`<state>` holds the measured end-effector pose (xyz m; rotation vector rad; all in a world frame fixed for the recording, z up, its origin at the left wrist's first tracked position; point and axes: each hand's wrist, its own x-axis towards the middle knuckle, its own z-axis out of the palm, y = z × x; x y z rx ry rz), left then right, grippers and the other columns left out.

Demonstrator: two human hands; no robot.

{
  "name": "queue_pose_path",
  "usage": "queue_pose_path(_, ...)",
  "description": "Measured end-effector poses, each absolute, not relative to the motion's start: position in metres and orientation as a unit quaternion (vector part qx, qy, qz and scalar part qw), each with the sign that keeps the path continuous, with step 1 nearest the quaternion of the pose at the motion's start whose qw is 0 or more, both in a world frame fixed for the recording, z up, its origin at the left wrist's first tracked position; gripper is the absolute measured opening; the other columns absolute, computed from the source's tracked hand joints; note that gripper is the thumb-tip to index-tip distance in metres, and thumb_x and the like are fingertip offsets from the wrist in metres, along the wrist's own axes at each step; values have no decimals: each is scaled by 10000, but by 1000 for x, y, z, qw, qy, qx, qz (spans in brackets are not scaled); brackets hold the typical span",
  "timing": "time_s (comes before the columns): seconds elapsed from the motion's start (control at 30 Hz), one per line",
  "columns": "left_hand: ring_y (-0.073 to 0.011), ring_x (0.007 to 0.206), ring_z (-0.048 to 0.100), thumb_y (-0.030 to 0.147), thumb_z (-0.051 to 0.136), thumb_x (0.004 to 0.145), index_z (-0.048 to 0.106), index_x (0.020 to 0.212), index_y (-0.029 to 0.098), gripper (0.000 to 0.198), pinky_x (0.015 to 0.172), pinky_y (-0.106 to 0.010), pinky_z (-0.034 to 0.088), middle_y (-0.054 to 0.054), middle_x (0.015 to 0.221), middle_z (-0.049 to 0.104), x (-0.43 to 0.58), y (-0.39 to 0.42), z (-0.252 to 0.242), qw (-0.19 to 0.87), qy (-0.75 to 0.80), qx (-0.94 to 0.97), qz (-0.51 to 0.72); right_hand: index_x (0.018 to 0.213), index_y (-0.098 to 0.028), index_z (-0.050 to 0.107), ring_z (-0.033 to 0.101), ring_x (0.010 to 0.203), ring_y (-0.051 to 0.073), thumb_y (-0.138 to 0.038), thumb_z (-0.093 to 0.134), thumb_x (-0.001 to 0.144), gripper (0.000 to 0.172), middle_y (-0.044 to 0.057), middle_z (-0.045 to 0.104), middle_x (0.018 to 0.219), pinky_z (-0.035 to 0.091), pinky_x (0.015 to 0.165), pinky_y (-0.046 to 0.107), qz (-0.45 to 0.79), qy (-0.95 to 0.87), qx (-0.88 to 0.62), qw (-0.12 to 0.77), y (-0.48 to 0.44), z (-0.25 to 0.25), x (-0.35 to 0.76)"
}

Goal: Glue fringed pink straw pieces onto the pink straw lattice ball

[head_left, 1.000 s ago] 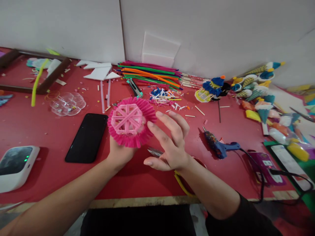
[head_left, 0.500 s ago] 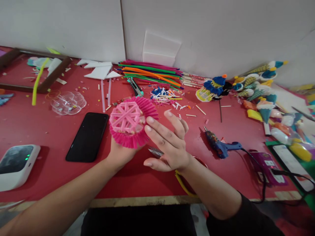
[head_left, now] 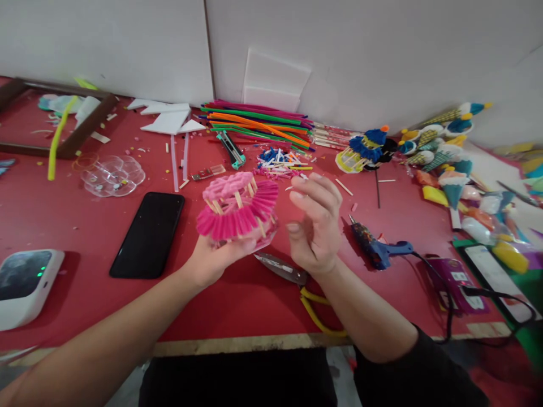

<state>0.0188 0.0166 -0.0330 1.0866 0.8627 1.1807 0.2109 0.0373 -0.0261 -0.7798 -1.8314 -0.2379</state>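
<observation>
My left hand (head_left: 218, 257) grips a pink carousel-like craft model (head_left: 237, 212) from below, with the thumb at its base. The model has a pink top, short wooden sticks and a pleated bright pink band around it; it is tilted slightly. To its right my right hand (head_left: 316, 223) is raised with curled, parted fingers, holding nothing and apart from the model. Scissors (head_left: 284, 268) with yellow handles lie on the table beneath and beside my right hand, which partly covers them.
A black phone (head_left: 148, 234) and a white device (head_left: 27, 288) lie at left. Pipe cleaners (head_left: 258, 124), a green cutter (head_left: 231, 148) and scraps (head_left: 280, 163) are at the back. A blue glue gun (head_left: 377, 243) with a cable and a blue-yellow model (head_left: 367, 148) are at right.
The pink model has been tipped so its side and wooden sticks show instead of its top. My right hand has drawn away to the right, its fingers more curled.
</observation>
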Motion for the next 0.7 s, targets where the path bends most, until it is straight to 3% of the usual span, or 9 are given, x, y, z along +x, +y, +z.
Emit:
queue_pose_path(0.13, -382, 1070, 754, 471, 845, 717, 760, 1105, 195, 484, 970, -556, 602, -123, 1105, 803, 18, 21, -39, 697, 317, 443, 467, 1382, -310, 537, 590, 1280, 264, -412, 486, 1016, 383, 34, 705, 1243, 453, 1111, 523, -112, -785, -301, 530, 42, -23, 216)
queue_pose_path(0.3, -335, 934, 782, 527, 856, 669, 736, 999, 194, 484, 820, -432, 647, -114, 1012, 807, 23, 23, -32, 679, 355, 468, 441, 1389, -354, 558, 565, 1278, 311, -510, 523, 987, 433, 29, 681, 1289, 418, 1115, 531, -102, -803, -333, 485, 38, -25, 219)
queue_pose_path(0.53, -350, 1118, 721, 446, 842, 695, 710, 1127, 200, 514, 995, -483, 575, -110, 1158, 777, 24, 20, -28, 645, 361, 506, 445, 1238, -331, 674, 617, 1089, 295, -472, 467, 1012, 338, 43, 713, 1108, 474, 1022, 513, -116, -790, -344, 494, 35, -25, 217)
queue_pose_path(0.7, -328, 1118, 716, 382, 838, 710, 705, 1147, 208, 488, 1009, -466, 562, -96, 1170, 773, 21, 19, -32, 616, 366, 529, 454, 1122, -314, 712, 617, 1038, 270, -422, 497, 1013, 265, 29, 719, 1037, 506, 975, 480, -125, -785, -321, 514, 33, -21, 215)
